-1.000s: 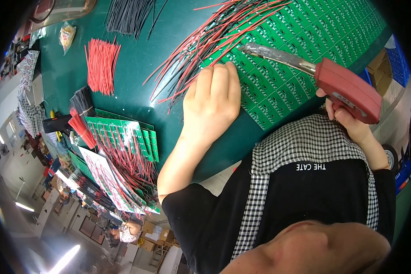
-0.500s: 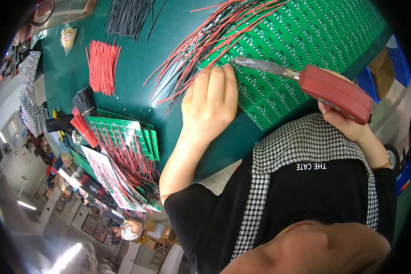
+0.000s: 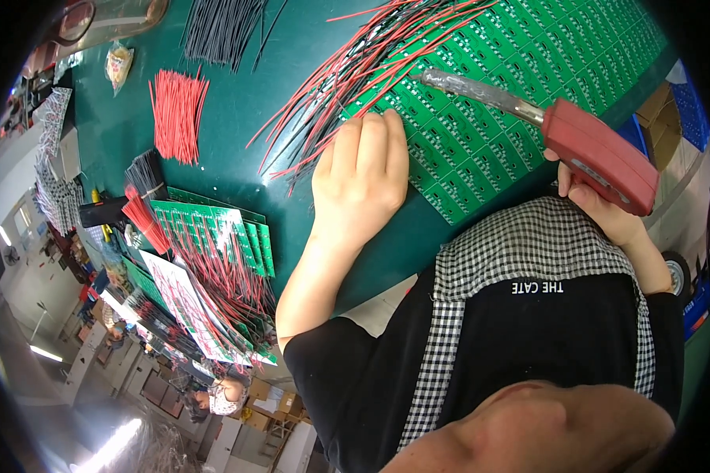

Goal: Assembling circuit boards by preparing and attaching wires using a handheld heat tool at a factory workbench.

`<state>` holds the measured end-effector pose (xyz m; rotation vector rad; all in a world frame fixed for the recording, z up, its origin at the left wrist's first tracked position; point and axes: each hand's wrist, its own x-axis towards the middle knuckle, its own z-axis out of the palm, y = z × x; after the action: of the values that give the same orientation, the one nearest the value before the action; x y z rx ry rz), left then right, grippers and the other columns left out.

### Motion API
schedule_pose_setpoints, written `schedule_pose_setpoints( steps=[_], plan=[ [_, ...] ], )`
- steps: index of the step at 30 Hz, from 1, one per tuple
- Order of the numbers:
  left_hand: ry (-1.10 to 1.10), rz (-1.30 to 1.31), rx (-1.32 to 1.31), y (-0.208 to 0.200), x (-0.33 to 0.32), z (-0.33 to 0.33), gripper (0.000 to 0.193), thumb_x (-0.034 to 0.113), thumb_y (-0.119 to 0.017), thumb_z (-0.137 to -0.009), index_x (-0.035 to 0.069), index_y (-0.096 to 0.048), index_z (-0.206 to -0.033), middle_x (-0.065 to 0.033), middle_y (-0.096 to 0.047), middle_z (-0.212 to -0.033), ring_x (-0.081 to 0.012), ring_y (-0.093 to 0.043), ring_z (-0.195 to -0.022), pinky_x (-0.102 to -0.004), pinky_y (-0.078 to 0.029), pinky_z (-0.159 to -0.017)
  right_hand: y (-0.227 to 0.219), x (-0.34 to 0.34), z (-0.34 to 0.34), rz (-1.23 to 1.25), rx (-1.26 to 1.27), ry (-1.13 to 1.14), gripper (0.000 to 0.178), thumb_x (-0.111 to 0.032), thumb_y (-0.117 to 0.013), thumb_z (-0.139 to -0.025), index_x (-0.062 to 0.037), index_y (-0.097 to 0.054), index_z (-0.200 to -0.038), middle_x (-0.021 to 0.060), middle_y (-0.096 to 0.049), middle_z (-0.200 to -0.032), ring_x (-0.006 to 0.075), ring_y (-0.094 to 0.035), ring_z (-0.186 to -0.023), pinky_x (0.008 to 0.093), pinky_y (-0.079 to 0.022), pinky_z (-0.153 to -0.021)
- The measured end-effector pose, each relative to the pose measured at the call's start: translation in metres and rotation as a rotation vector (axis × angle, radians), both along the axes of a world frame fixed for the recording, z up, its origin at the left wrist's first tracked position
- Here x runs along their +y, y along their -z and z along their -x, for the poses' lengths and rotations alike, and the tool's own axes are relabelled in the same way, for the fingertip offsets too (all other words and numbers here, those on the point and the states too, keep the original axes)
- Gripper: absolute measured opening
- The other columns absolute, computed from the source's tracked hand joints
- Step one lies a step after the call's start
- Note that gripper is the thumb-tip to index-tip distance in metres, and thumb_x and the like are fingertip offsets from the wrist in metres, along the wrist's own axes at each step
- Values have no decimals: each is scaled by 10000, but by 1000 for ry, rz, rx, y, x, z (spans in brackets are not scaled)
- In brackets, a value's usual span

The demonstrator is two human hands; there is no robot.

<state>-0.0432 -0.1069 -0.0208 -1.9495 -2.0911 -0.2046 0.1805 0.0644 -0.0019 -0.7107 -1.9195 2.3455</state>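
My right hand (image 3: pixel 607 213) is wrapped round the handle of a red soldering gun (image 3: pixel 599 158). The gun's long metal tip points left over a large green circuit board panel (image 3: pixel 465 177), a little beyond my left fingertips. My left hand (image 3: pixel 360 177) lies palm down at the panel's left edge, fingers bent and pressed together. Its thumb and whatever lies under the fingertips are hidden. Red and black wires (image 3: pixel 363 67) fan out from the panel's left side, right beside those fingers.
On the green table (image 3: pixel 237 102) lie a bundle of red wires (image 3: pixel 178 117) and one of black wires (image 3: pixel 222 31). Wired boards (image 3: pixel 213 236) are stacked at the left edge. A small plastic packet (image 3: pixel 118 65) lies far left. Blue bins (image 3: pixel 690 102) stand at right.
The soldering gun has shifted away and to the right, its tip now farther from my left fingertips. My left hand has hardly moved.
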Motion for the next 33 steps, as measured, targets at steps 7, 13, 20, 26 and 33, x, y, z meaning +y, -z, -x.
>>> schedule_pose_setpoints(
  steps=[7,13,20,26,33],
  plan=[
    [-27,-8,-26,-5,0,-2,208,60,-531,-643,-12,-574,-834,-83,-533,-776,-174,-551,-711,-227,-438,-549,-2,4,-2,-52,-31,-25,325,-51,-556,-786,-9,-489,-1101,50,-543,-1012,76,-428,-692,205,-380,-641],
    [59,-145,27,-13,8,-1,173,43,-545,-641,-21,-597,-793,-82,-543,-736,-181,-551,-647,-239,-446,-539,-2,4,-2,-66,20,35,307,-28,-562,-768,-19,-507,-1070,56,-560,-975,81,-449,-699,221,-393,-642],
    [62,-61,30,-3,15,-5,206,45,-534,-642,-22,-571,-833,-71,-509,-740,-167,-531,-687,-224,-437,-547,3,8,-8,-41,-24,-24,303,-28,-577,-758,-26,-519,-1055,55,-561,-964,85,-472,-722,223,-405,-652],
    [23,-17,-27,-4,14,-2,206,59,-535,-638,-17,-562,-827,-70,-507,-736,-163,-528,-670,-223,-430,-540,5,5,-6,-20,-8,-26,306,-54,-595,-762,-28,-515,-1057,50,-551,-941,89,-489,-746,223,-411,-653],
    [27,-20,-63,-4,14,-4,220,56,-531,-630,-20,-558,-834,-78,-506,-742,-167,-526,-678,-230,-432,-540,4,-1,-6,-130,-116,87,591,-239,-690,-698,18,-422,-1157,90,-518,-1029,96,-511,-772,203,-421,-664]
  ],
)
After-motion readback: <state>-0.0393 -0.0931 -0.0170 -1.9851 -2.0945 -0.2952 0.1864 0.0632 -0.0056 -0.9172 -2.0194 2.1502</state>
